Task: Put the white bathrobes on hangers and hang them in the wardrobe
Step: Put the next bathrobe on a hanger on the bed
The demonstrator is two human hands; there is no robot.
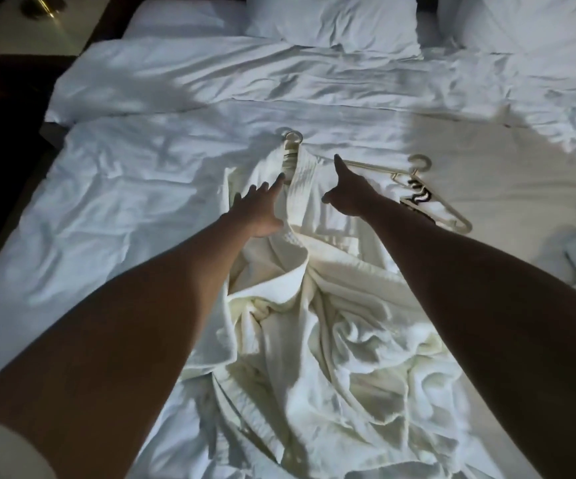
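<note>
Bathrobe (314,323), white, lies crumpled lengthwise on the bed (124,209), hem end nearest the camera, collar end farther up the sheet. Both bare forearms reach out over it. Left hand (258,210): fingers straight and spread, grip apart, fingertips touching the left collar fold; holds nothing. Right hand (348,193): forefinger straight, thumb out, other fingers hidden from this angle; it rests on the right shoulder of the robe, clamped on nothing visible. At the collar a hanger (291,146) is inside the robe, its hook showing just beyond the neck opening. A second hanger (417,188), pale, with a dark patterned strip on it, lies bare on the sheet just right of the right hand. Farther off: rumpled duvet (245,81), then pillows (331,19) at the head of the bed. Nightstand (37,32) at far left.
</note>
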